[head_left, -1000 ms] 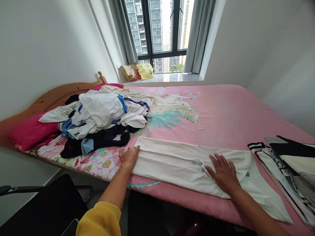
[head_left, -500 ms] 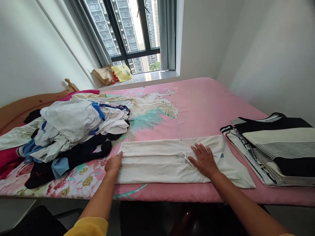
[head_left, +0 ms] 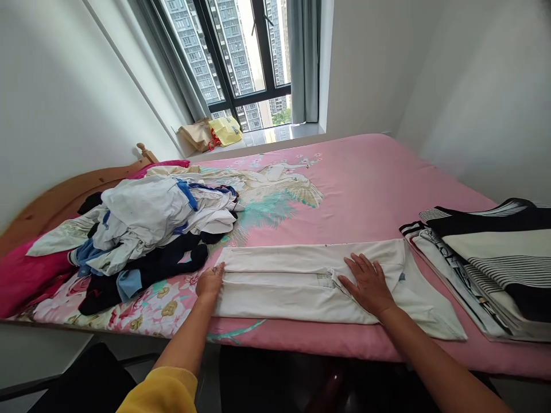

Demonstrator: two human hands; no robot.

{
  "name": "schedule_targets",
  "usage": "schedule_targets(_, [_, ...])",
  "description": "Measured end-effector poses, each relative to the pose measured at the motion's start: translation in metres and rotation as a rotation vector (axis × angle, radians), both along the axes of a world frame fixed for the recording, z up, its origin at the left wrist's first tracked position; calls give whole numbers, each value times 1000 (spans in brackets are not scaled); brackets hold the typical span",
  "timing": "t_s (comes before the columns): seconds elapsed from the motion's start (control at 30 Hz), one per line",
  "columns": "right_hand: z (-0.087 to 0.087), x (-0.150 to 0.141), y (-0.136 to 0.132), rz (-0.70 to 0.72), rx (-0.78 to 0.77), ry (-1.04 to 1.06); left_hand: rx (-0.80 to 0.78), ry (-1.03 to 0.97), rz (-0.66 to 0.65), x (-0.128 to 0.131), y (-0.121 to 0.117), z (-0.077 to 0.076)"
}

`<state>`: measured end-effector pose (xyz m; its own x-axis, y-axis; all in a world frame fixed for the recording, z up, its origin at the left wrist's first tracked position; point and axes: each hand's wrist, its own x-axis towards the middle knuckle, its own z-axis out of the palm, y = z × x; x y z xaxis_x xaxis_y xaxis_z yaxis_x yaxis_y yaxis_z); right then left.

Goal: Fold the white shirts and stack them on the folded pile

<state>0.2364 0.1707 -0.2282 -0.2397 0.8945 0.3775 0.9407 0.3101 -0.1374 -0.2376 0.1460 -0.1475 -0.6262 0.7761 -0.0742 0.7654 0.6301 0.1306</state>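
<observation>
A white shirt (head_left: 275,297) lies on the bed, its long sides folded in so that two bands run side by side. At its right end a loose flap slants out towards the bed's front edge. My left hand (head_left: 209,282) pinches the shirt's left end between thumb and fingers. Flat on the shirt's right part rests my right hand (head_left: 367,285), fingers spread and palm down. A small grey printed patch shows in the gap between the bands, left of my right hand.
To the left is a loose heap of clothes (head_left: 142,215). A stack of folded striped clothes (head_left: 486,246) lies at the right. Pink bedding (head_left: 357,189) covers the bed. A black chair (head_left: 86,381) stands below the front edge. Bags (head_left: 227,131) sit on the windowsill.
The camera view has turned slightly left, so everything appears a little further right. Both hands keep nearly the same places on the shirt, and its folds look unchanged.
</observation>
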Motion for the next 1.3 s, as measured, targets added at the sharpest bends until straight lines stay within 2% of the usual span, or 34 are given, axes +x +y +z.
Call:
schedule_targets(0.1, [-1, 0, 1, 5, 15, 17, 20, 62, -31, 17, -2, 16])
schedule_targets(0.23, [1, 0, 1, 12, 14, 56, 33, 156, -136, 52, -1, 38])
schedule_targets(0.33, [4, 1, 0, 14, 7, 84, 27, 195, -217, 83, 3, 46])
schedule_targets(0.5, [7, 2, 0, 16, -20, 107, -13, 154, -305, 130, 6, 37])
schedule_targets(0.63, [9, 1, 0, 17, -35, 117, -8, 67, -335, 147, 5, 24])
schedule_targets(0.7, [10, 1, 0, 17, -39, 118, 11, 22, -317, 141, 6, 23])
schedule_targets(0.77, [10, 2, -1, 19, -38, 119, 46, -16, -276, 122, 9, 28])
schedule_targets(0.9, [9, 5, -1, 32, -23, 148, 138, -85, -175, 59, 13, 41])
schedule_targets(0.97, [15, 0, -4, -3, -10, 209, 161, -131, -121, 26, 9, 40])
schedule_targets(1.03, [29, -19, -10, 6, 6, 276, 162, -188, -72, 2, 3, 29])
schedule_targets(1.1, [50, -55, -20, 132, -2, 296, 167, -246, -39, -14, -4, 12])
schedule_targets(1.2, [80, -136, -36, 409, -112, 225, 204, -313, -16, -24, -10, -13])
schedule_targets(1.3, [90, -226, -42, 518, -274, 136, 254, -387, -10, -29, -11, -27])
